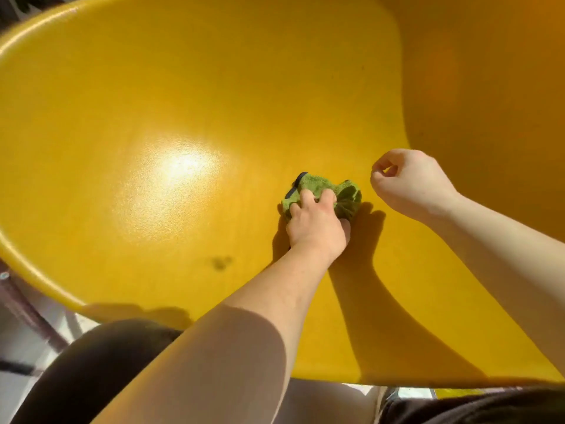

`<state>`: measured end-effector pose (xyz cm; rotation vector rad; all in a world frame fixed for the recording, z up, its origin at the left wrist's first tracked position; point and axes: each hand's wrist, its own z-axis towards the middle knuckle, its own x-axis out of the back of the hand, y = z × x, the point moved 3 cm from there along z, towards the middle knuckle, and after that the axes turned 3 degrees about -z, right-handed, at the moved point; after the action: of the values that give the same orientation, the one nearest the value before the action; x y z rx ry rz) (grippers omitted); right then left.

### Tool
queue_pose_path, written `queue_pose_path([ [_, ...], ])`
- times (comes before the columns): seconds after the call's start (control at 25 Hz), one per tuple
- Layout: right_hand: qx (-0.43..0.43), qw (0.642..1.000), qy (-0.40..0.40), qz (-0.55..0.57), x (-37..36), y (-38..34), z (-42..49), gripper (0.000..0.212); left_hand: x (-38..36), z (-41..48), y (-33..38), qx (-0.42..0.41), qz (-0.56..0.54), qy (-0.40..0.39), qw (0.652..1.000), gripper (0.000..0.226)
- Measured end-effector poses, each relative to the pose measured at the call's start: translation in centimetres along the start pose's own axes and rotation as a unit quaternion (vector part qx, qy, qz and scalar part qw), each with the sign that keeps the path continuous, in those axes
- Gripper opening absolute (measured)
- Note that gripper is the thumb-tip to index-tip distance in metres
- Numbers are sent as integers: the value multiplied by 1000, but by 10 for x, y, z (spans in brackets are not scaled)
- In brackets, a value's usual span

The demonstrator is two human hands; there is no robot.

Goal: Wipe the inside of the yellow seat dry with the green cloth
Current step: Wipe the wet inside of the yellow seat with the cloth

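A large yellow seat (189,96) fills most of the view, its curved inside facing me and catching a bright glare at the centre left. A bunched green cloth (342,194) with a dark edge lies pressed on the seat's inner surface near the middle. My left hand (316,223) grips the cloth from below, fingers dug into it. My right hand (406,182) hovers just to the right of the cloth with its fingers curled in and nothing in them, not touching the cloth.
A small dark smudge (220,263) marks the seat below and left of the cloth. The seat's front rim (46,280) curves along the lower left, with a metal frame (18,301) and pale ground beneath. My dark-clothed knees (91,371) are at the bottom.
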<state>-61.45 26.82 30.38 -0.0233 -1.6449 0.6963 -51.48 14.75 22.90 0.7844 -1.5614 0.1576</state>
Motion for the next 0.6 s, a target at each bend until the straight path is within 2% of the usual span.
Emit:
queue_pose_path([
  [0.28, 44, 997, -54, -11, -25, -37, -10, 22, 20, -18, -35, -53, 38, -148, 987, 50],
  [0.4, 41, 998, -55, -8, -24, -37, -15, 22, 36, -11, -66, 33, 24, -86, 995, 43],
  [0.48, 33, 998, -49, -7, -20, -34, -14, 24, 33, -12, -65, 75, 18, -32, 997, 50],
  [0.6, 3, 1000, -10, 16, -2, -20, -4, 26, 11, -14, -29, -29, 3, -18, 999, 50],
])
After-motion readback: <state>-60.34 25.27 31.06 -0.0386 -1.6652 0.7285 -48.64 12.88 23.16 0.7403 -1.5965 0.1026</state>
